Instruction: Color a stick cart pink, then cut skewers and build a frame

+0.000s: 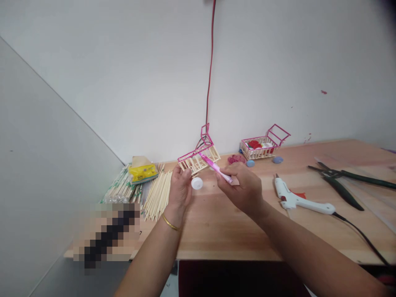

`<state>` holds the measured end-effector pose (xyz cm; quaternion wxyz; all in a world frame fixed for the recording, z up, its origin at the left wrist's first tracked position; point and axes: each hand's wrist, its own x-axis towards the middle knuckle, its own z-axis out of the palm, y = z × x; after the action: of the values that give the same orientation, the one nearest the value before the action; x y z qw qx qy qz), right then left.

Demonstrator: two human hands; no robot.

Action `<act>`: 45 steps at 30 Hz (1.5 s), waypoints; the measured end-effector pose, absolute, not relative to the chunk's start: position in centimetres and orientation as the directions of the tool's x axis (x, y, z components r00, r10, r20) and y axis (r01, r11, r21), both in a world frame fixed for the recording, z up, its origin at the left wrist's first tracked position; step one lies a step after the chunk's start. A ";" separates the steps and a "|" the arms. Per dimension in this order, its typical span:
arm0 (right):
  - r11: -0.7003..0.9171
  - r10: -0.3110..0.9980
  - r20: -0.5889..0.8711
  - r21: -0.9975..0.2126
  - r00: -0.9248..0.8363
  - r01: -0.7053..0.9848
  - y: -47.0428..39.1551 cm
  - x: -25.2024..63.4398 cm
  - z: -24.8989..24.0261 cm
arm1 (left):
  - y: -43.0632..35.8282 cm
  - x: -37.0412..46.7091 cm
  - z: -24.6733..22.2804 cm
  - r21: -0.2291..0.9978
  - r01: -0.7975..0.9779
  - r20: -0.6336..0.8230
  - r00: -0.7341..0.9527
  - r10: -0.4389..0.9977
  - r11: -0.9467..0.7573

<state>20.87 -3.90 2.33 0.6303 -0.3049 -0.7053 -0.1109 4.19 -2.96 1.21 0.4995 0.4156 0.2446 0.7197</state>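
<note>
My left hand [181, 185] is closed on the lower left corner of a miniature stick cart [198, 162], holding it tilted above the table. The cart has bare wooden bars, a pink top rim, a pink handle frame and a white round wheel [197, 183]. In my right hand [243, 183] is a slim pink-stained white stick [215, 166], pinched between thumb and fingers. Its pink end meets or overlaps the cart's rim; its exact tip is hard to make out.
A second stick cart [260, 148] stands at the back, near blue discs [277, 159] and pink pieces [236, 159]. Bundled sticks [157, 196] and a yellow packet [142, 173] lie left. A white glue gun [301, 201] and green-handled cutters [343, 181] lie right. A red cable [210, 66] hangs down the wall.
</note>
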 end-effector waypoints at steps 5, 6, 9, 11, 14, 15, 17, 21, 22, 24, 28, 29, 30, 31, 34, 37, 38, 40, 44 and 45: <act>0.718 0.327 0.941 -0.306 0.085 0.625 -3.3 21.9 2.1 | -2.9 4.1 1.2 0.764 -0.522 0.349 -0.161 0.923 -0.380; 0.709 0.331 0.938 -0.321 0.105 0.627 -3.2 22.1 2.1 | -2.9 4.0 1.2 0.765 -0.520 0.350 -0.162 0.923 -0.381; 0.713 0.326 0.938 -0.326 0.118 0.621 -3.1 22.1 2.0 | -2.8 3.9 1.1 0.764 -0.521 0.352 -0.157 0.923 -0.380; 0.735 0.319 0.944 -0.300 0.080 0.609 -3.2 21.9 2.0 | -2.8 4.0 1.1 0.756 -0.533 0.356 -0.150 0.922 -0.379; 0.750 0.312 0.949 -0.275 0.045 0.601 -3.2 21.7 2.0 | -2.9 4.1 1.2 0.746 -0.544 0.367 -0.148 0.919 -0.385; 0.744 0.310 0.949 -0.281 0.060 0.607 -3.2 21.8 2.0 | -2.9 4.1 1.2 0.745 -0.543 0.367 -0.149 0.918 -0.386; 0.725 0.313 0.944 -0.309 0.105 0.616 -3.1 22.1 2.2 | -2.8 4.1 1.2 0.753 -0.536 0.355 -0.158 0.921 -0.382; 0.708 0.348 0.925 -0.364 0.149 0.606 -3.1 22.8 2.7 | -2.7 3.9 1.0 0.768 -0.527 0.322 -0.173 0.931 -0.364; 0.711 0.351 0.925 -0.365 0.147 0.601 -3.1 22.9 2.8 | -2.7 3.9 1.0 0.766 -0.532 0.322 -0.171 0.931 -0.362; 0.713 0.343 0.928 -0.358 0.144 0.603 -3.2 22.9 2.9 | -2.7 3.8 0.9 0.759 -0.542 0.326 -0.165 0.931 -0.361; 0.696 0.339 0.930 -0.349 0.141 0.627 -3.2 22.7 2.8 | -2.8 3.9 1.0 0.760 -0.540 0.331 -0.160 0.930 -0.363; 0.692 0.344 0.928 -0.353 0.143 0.630 -3.3 22.6 2.7 | -2.8 3.9 1.1 0.762 -0.536 0.331 -0.159 0.930 -0.363; 0.691 0.350 0.926 -0.359 0.144 0.627 -3.3 22.7 2.7 | -2.8 3.9 1.1 0.764 -0.535 0.329 -0.158 0.931 -0.361; 0.692 0.356 0.923 -0.366 0.147 0.622 -3.2 22.7 2.7 | -2.8 3.9 1.1 0.766 -0.534 0.327 -0.158 0.932 -0.359; 0.694 0.366 0.919 -0.375 0.148 0.614 -3.2 22.8 2.7 | -2.7 3.9 1.0 0.769 -0.531 0.321 -0.159 0.933 -0.355; 0.693 0.356 0.925 -0.358 0.135 0.626 -3.2 22.7 2.7 | -2.6 3.8 0.8 0.760 -0.536 0.337 -0.159 0.928 -0.368; 0.693 0.351 0.927 -0.353 0.133 0.629 -3.2 22.7 2.6 | -2.6 3.7 0.8 0.756 -0.539 0.343 -0.156 0.926 -0.371; 0.691 0.348 0.927 -0.354 0.139 0.630 -3.2 22.7 2.7 | -2.6 3.7 0.7 0.755 -0.539 0.347 -0.154 0.925 -0.373; 0.690 0.356 0.921 -0.373 0.158 0.620 -3.2 22.6 2.8 | -2.6 3.7 0.8 0.764 -0.525 0.340 -0.167 0.925 -0.375; 0.692 0.353 0.923 -0.369 0.155 0.620 -3.3 22.6 2.9 | -2.6 3.7 0.8 0.765 -0.523 0.339 -0.170 0.925 -0.376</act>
<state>22.56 -3.25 2.86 0.6587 -0.3791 -0.6419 -0.1013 3.75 -2.60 0.77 0.5005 0.4056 0.2477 0.7236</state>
